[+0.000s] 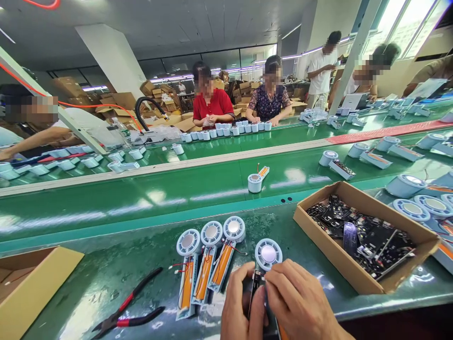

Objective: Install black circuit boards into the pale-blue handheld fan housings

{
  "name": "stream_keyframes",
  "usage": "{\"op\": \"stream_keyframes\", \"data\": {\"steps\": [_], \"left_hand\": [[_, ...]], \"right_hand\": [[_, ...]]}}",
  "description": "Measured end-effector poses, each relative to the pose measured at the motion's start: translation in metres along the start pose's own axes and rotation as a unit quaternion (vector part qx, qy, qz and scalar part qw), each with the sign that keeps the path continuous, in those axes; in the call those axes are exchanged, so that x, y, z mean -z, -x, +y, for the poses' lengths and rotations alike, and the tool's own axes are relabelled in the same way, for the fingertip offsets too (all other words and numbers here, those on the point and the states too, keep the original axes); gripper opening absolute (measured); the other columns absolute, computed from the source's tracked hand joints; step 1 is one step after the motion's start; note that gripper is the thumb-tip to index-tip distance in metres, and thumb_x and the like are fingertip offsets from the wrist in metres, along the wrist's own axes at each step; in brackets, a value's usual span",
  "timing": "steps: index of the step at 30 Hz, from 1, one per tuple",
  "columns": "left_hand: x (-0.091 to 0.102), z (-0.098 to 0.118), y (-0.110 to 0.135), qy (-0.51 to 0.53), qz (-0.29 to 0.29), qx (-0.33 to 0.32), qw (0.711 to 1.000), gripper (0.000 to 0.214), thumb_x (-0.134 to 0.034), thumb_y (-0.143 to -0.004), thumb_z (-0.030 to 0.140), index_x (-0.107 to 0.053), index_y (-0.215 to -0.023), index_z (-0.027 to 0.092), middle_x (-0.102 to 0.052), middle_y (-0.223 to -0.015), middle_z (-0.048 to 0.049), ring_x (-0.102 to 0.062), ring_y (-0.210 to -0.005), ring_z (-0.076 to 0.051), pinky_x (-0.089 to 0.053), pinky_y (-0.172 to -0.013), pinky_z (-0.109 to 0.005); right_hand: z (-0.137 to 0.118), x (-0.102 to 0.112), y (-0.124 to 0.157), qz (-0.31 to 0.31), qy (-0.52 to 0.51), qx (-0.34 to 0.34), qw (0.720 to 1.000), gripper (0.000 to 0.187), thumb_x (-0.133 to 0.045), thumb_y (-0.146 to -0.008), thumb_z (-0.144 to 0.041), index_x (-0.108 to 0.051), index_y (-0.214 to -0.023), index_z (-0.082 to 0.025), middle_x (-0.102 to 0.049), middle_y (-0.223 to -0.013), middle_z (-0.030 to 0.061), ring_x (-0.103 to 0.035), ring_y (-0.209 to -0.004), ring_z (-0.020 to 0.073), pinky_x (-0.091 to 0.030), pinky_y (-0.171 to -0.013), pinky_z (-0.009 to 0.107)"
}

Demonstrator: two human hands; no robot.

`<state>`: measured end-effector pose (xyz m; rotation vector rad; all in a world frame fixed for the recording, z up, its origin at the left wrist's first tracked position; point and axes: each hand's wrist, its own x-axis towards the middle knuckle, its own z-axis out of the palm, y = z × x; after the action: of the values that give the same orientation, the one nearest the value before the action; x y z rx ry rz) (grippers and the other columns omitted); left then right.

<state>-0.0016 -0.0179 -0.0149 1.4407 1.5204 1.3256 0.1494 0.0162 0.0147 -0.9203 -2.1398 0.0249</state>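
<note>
Both hands are at the front of the bench, closed around a light-blue device with a round head and silver disc (268,254). My left hand (240,304) wraps the handle from the left side. In its grip, at the handle, is a small black circuit board (255,283). The fingertips of my right hand (299,302) press on the board's upper end. Fingers cover most of the handle; a bit of orange shows below. Just left lie three similar light-blue devices (210,233), their handles open with orange batteries (204,274) and thin wires.
Diagonal cutters (123,309) with red-black handles lie at left, near a cardboard box (46,293). At right stands a carton (334,264) of black circuit boards, with more devices (410,210) beyond. A green conveyor belt (198,182) runs across; co-workers sit opposite.
</note>
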Motion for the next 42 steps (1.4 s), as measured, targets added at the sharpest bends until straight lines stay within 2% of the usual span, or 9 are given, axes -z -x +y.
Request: {"op": "stream_keyframes", "data": {"steps": [3,6,10,14,16,22,25,29,42], "left_hand": [[-0.006,-0.006,0.006,-0.073,0.047,-0.057,0.995,0.036,-0.057,-0.096,0.031,-0.061,-0.132,0.027,-0.071,-0.121,-0.0095,-0.07,-0.108,-0.028,-0.059,-0.089,-0.038],[-0.01,-0.008,0.01,-0.116,0.061,-0.108,0.985,0.037,-0.049,-0.099,0.02,-0.06,-0.134,0.028,-0.067,-0.13,-0.0086,-0.064,-0.12,-0.024,-0.054,-0.101,-0.039],[-0.007,-0.005,0.007,-0.101,0.059,-0.12,0.986,0.03,-0.051,-0.1,0.025,-0.066,-0.125,0.028,-0.068,-0.124,-0.0091,-0.067,-0.112,-0.024,-0.058,-0.092,-0.036],[-0.002,-0.001,0.003,-0.067,0.026,-0.068,0.995,0.023,-0.053,-0.1,0.036,-0.074,-0.101,0.026,-0.066,-0.122,-0.0094,-0.068,-0.068,-0.014,-0.059,-0.063,-0.027],[-0.001,0.0,0.002,-0.06,0.017,-0.053,0.997,0.025,-0.052,-0.1,0.037,-0.074,-0.095,0.025,-0.066,-0.12,-0.0087,-0.062,-0.057,-0.011,-0.058,-0.06,-0.027],[-0.001,-0.001,-0.001,-0.07,0.028,-0.062,0.995,0.026,-0.051,-0.099,0.033,-0.07,-0.084,0.024,-0.067,-0.104,-0.0071,-0.07,-0.088,-0.02,-0.055,-0.06,-0.026],[-0.003,-0.004,0.001,-0.088,0.031,-0.077,0.993,0.018,-0.053,-0.098,0.03,-0.07,-0.099,0.025,-0.068,-0.11,-0.0077,-0.068,-0.105,-0.024,-0.059,-0.082,-0.033],[-0.007,-0.01,0.007,-0.141,0.06,-0.091,0.984,0.037,-0.047,-0.1,0.022,-0.055,-0.137,0.026,-0.067,-0.126,-0.0095,-0.067,-0.115,-0.024,-0.056,-0.098,-0.04],[-0.001,-0.016,0.006,-0.154,-0.007,-0.22,0.963,0.056,-0.047,-0.097,0.002,-0.048,-0.148,0.026,-0.058,-0.139,-0.0061,-0.058,-0.128,-0.015,-0.044,-0.111,-0.022]], "right_hand": [[-0.003,0.0,-0.003,-0.007,-0.006,-0.034,0.999,0.026,-0.04,-0.099,-0.01,-0.063,-0.092,-0.021,-0.065,-0.076,0.005,-0.062,-0.066,0.0177,-0.051,-0.062,0.03],[-0.005,0.001,-0.005,-0.009,-0.027,-0.058,0.998,0.023,-0.04,-0.101,-0.01,-0.061,-0.096,-0.02,-0.065,-0.079,0.0054,-0.063,-0.069,0.0182,-0.053,-0.063,0.03],[-0.004,0.005,-0.005,-0.028,-0.093,-0.114,0.989,0.024,-0.038,-0.103,-0.013,-0.058,-0.094,-0.022,-0.065,-0.083,0.0041,-0.064,-0.073,0.0162,-0.054,-0.066,0.027],[-0.003,0.01,-0.003,-0.052,-0.105,-0.112,0.987,0.027,-0.034,-0.105,-0.014,-0.057,-0.092,-0.022,-0.066,-0.086,0.0038,-0.064,-0.077,0.0169,-0.055,-0.07,0.028],[-0.002,0.011,-0.001,-0.057,-0.102,-0.106,0.987,0.028,-0.034,-0.106,-0.013,-0.057,-0.092,-0.022,-0.066,-0.086,0.0042,-0.064,-0.078,0.0177,-0.054,-0.07,0.03],[0.0,0.006,0.003,-0.029,-0.087,-0.029,0.995,0.027,-0.038,-0.104,-0.011,-0.063,-0.095,-0.017,-0.066,-0.082,0.006,-0.063,-0.078,0.0186,-0.054,-0.07,0.029],[-0.001,0.002,0.004,0.005,-0.058,-0.007,0.998,0.026,-0.04,-0.103,-0.008,-0.062,-0.093,-0.016,-0.067,-0.079,0.0059,-0.064,-0.077,0.0191,-0.053,-0.07,0.029],[-0.005,0.0,0.002,0.026,-0.03,-0.047,0.998,0.022,-0.039,-0.105,-0.012,-0.06,-0.101,-0.016,-0.068,-0.084,0.0068,-0.065,-0.077,0.0184,-0.054,-0.071,0.028],[-0.006,-0.005,0.006,0.021,-0.025,-0.071,0.997,0.024,-0.039,-0.103,-0.01,-0.057,-0.09,-0.019,-0.068,-0.086,0.0078,-0.069,-0.075,0.0171,-0.056,-0.069,0.024]]}}
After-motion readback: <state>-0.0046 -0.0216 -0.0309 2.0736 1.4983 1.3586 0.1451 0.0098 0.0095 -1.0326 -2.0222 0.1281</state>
